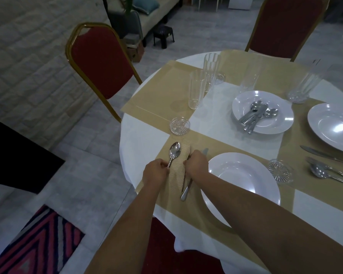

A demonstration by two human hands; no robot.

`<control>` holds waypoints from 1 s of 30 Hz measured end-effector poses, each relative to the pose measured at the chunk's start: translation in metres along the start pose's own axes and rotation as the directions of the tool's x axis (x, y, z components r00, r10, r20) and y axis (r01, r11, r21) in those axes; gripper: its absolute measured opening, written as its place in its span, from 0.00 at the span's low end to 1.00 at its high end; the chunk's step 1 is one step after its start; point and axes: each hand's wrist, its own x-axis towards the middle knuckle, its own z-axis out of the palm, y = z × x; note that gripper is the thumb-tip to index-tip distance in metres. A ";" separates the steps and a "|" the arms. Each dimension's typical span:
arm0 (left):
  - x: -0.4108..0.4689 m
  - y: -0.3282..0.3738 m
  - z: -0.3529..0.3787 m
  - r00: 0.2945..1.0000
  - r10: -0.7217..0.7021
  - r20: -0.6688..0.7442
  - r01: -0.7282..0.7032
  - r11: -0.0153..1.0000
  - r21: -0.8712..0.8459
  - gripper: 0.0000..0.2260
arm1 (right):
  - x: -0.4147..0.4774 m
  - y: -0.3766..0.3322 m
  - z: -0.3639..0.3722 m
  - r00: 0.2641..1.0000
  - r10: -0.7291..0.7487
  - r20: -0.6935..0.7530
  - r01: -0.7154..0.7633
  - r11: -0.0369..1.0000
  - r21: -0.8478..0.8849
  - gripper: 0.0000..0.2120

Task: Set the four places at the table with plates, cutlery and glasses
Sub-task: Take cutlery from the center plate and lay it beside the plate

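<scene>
Now the left hand [155,171] pinches the spoon [174,153] by its handle, bowl pointing away. Just beside it (on the table's [139,139] beige napkin [177,171]), the right hand [196,163] is closed on cutlery [186,189], left of the plate [239,180].

Open worktop [146,135] at 10 o'clock of my fingers [162,165]. Coaster [180,125] blocks 12, tall glasses [196,89] beyond it. Plate [239,175] crowds 3 o'clock. Bare cloth between coaster and cutlery plate [262,111], passable.
</scene>
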 end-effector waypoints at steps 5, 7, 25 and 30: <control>-0.002 -0.001 0.002 0.996 0.084 0.015 -0.084 0.996 0.029 0.13 | 0.005 0.001 -0.001 0.999 -0.009 0.036 0.009 1.000 0.008 0.08; -0.002 -0.002 0.002 0.994 0.105 0.038 -0.106 0.994 0.024 0.14 | 0.007 0.002 0.001 0.999 0.016 0.043 -0.018 0.999 0.049 0.08; 0.004 -0.005 0.005 0.967 0.225 0.123 -0.235 0.969 0.076 0.18 | -0.014 0.004 0.000 0.997 -0.076 0.002 0.075 0.976 -0.207 0.10; 0.008 -0.001 0.009 0.961 0.243 0.131 -0.254 0.964 0.079 0.18 | -0.018 0.004 0.001 0.998 -0.061 -0.019 0.056 0.975 -0.213 0.13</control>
